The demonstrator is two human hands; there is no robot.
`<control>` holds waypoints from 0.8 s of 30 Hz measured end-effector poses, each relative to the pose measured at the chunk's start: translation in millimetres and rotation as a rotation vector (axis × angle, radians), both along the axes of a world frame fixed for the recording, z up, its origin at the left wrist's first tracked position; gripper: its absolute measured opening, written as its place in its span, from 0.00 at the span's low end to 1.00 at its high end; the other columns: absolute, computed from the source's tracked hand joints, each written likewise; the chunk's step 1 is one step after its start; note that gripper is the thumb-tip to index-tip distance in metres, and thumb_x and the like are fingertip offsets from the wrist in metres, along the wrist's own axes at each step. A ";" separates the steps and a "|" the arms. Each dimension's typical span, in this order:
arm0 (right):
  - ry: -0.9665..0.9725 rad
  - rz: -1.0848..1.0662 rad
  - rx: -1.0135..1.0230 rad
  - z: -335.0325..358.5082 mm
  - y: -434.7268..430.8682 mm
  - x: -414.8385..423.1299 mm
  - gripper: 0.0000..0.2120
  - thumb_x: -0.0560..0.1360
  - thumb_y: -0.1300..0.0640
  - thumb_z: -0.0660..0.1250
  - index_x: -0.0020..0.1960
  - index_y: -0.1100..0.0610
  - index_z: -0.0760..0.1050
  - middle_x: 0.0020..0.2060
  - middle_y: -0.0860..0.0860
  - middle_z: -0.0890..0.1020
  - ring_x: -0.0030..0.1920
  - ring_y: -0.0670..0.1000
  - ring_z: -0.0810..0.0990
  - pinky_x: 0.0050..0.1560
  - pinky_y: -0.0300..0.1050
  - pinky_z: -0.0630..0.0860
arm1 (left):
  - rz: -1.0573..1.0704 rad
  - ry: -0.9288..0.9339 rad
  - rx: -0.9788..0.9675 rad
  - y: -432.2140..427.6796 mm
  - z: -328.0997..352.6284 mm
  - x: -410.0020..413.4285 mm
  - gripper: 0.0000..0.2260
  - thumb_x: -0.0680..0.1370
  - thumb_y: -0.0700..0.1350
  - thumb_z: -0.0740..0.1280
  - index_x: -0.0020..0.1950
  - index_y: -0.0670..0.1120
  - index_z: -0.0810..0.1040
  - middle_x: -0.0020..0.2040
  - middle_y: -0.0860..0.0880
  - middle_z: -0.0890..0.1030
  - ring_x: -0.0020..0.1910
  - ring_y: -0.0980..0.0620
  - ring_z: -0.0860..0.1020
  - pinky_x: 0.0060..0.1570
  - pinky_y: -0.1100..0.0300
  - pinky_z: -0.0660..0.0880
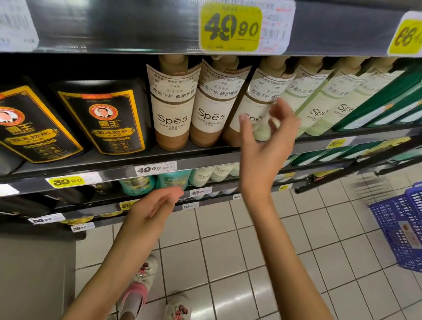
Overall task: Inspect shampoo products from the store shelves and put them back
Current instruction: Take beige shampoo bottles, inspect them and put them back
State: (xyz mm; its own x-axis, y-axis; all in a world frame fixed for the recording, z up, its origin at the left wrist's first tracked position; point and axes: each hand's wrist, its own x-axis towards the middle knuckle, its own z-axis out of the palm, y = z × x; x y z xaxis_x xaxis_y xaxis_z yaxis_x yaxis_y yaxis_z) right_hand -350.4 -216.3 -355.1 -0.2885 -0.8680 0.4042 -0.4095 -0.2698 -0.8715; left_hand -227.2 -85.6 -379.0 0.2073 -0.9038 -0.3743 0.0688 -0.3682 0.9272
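Three brown Spes shampoo bottles stand in a row on the dark shelf (117, 167): one on the left (173, 105), one in the middle (213, 101) and a tilted third (250, 104). Pale green Spes bottles (314, 100) follow to the right. My right hand (267, 142) is raised in front of the third brown bottle, fingers spread and relaxed, holding nothing; whether it touches the bottle I cannot tell. My left hand (153, 203) hangs lower, by the shelf edge below, fingers loosely curled and empty.
Two black Bawang shampoo packs (101, 117) fill the shelf's left side. Green boxes (399, 99) stand at the far right. Yellow price tags (230, 27) line the shelf edges. A blue shopping basket (413, 226) sits on the tiled floor at the right. Lower shelves hold teal bottles (170, 180).
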 end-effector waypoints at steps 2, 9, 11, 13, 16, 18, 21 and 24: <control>0.087 0.029 -0.032 20.5 -13.4 -15.7 0.28 0.72 0.59 0.72 0.66 0.66 0.66 0.58 0.56 0.71 0.60 0.51 0.72 0.64 0.44 0.70 | -0.010 0.016 -0.022 -5.0 6.7 -5.0 0.10 0.79 0.40 0.59 0.54 0.50 0.78 0.57 0.54 0.80 0.58 0.62 0.75 0.50 0.79 0.69; 0.400 0.158 0.059 39.5 -43.5 -29.9 0.20 0.68 0.55 0.75 0.49 0.63 0.68 0.47 0.54 0.67 0.51 0.52 0.64 0.50 0.40 0.62 | -0.064 0.022 -0.066 -10.2 11.2 -19.0 0.11 0.79 0.41 0.59 0.52 0.54 0.77 0.55 0.57 0.80 0.57 0.64 0.75 0.50 0.80 0.68; 0.410 0.159 0.076 37.6 -47.0 -27.2 0.21 0.68 0.53 0.76 0.45 0.59 0.65 0.43 0.51 0.66 0.51 0.51 0.62 0.47 0.37 0.59 | -0.081 0.022 -0.070 -7.3 7.2 -21.7 0.11 0.79 0.41 0.59 0.51 0.54 0.78 0.54 0.58 0.80 0.56 0.65 0.75 0.50 0.79 0.68; 0.435 0.157 0.103 36.3 -50.8 -24.2 0.23 0.67 0.53 0.76 0.42 0.55 0.60 0.38 0.45 0.62 0.51 0.51 0.60 0.46 0.38 0.60 | -0.090 0.025 -0.062 -1.9 3.1 -23.7 0.11 0.79 0.41 0.60 0.50 0.55 0.78 0.54 0.59 0.80 0.56 0.65 0.76 0.50 0.79 0.68; 0.514 0.142 0.095 34.8 -53.3 -21.8 0.24 0.66 0.52 0.77 0.43 0.56 0.60 0.37 0.42 0.59 0.51 0.51 0.60 0.50 0.42 0.64 | -0.083 0.015 -0.043 6.8 -1.6 -24.1 0.11 0.79 0.41 0.60 0.49 0.56 0.78 0.53 0.59 0.81 0.55 0.67 0.76 0.48 0.80 0.67; 0.477 0.137 0.064 33.2 -48.8 -22.4 0.24 0.65 0.53 0.78 0.46 0.58 0.63 0.42 0.47 0.67 0.52 0.51 0.62 0.53 0.44 0.66 | -0.077 0.011 -0.033 10.7 -2.2 -24.0 0.11 0.79 0.41 0.60 0.50 0.55 0.78 0.53 0.58 0.81 0.55 0.66 0.76 0.48 0.81 0.67; 0.422 0.100 -0.020 26.0 -32.1 -26.5 0.29 0.63 0.54 0.78 0.58 0.64 0.70 0.53 0.58 0.73 0.56 0.55 0.67 0.57 0.42 0.65 | -0.082 0.012 -0.022 13.8 -0.9 -26.2 0.10 0.79 0.41 0.60 0.52 0.53 0.79 0.55 0.57 0.81 0.56 0.66 0.75 0.48 0.82 0.66; 0.241 0.086 -0.030 10.4 -12.8 -30.7 0.34 0.65 0.56 0.78 0.64 0.64 0.67 0.60 0.59 0.72 0.62 0.55 0.69 0.65 0.44 0.65 | -0.076 0.019 -0.025 16.8 2.2 -29.5 0.10 0.79 0.40 0.60 0.54 0.51 0.79 0.55 0.57 0.80 0.56 0.67 0.75 0.47 0.81 0.67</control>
